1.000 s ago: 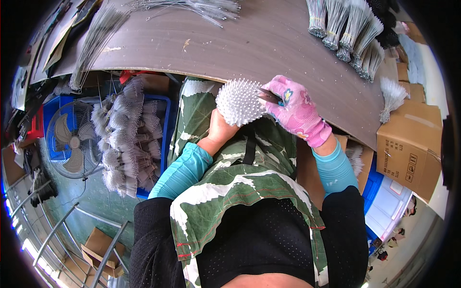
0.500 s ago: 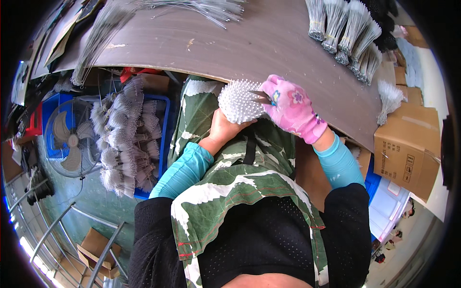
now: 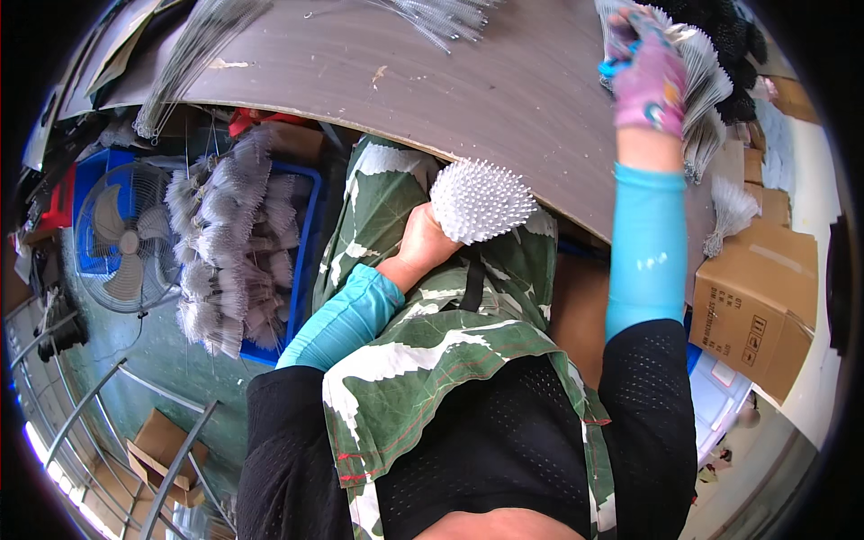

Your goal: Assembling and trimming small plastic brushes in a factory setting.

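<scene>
Blue tub (image 3: 309, 236) sits below the table's (image 3: 504, 112) left end. I've got the left hand (image 3: 423, 238) clamped on the ball (image 3: 483, 200), at the table's near edge. Right hand (image 3: 650, 79) is over the table's right end, by wire bundles (image 3: 706, 88); can't tell its grip, too blurry.

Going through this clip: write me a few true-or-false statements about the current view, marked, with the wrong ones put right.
1. The left hand holds a white spiky bundle. True.
2. The right hand grips that bundle too. False: it is well away, over the table, by the wire bundles.
3. Both forearms wear turquoise sleeves. True.
4. The fan stands right of the blue crate. False: it stands left of it.
5. A cardboard box is at the person's right. True.
</scene>
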The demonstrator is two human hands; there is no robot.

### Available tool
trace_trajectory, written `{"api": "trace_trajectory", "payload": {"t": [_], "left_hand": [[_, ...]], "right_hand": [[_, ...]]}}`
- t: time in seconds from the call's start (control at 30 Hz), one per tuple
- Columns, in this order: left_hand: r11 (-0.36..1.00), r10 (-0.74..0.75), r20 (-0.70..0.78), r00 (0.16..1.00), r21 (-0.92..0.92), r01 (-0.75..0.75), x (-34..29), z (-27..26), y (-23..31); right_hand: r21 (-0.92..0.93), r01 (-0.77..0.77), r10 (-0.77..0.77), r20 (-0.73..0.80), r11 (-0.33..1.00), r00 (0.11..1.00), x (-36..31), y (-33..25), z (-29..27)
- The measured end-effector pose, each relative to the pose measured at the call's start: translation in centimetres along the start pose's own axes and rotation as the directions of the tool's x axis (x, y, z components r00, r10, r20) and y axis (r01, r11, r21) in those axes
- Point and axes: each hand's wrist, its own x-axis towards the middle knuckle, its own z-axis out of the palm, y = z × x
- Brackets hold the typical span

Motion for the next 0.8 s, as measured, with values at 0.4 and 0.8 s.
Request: {"api": "trace_trajectory", "payload": {"t": [0.4, 0.8], "left_hand": [[0.994, 0.007, -0.043, 0.999, -0.112, -0.012, 0.1, -0.6, 1.3], [0.98, -0.096, 0.011, 0.995, -0.176, 0.097, 0.5, -0.7, 1.9]], "right_hand": [[-0.071, -0.168, 0.182, 0.306, 0.983, 0.935, 2.1, 8.6, -4.7], [-0.643, 0.244, 0.427, 0.699, 0.726, 0.574, -12.6, 4.0, -3.5]]}}
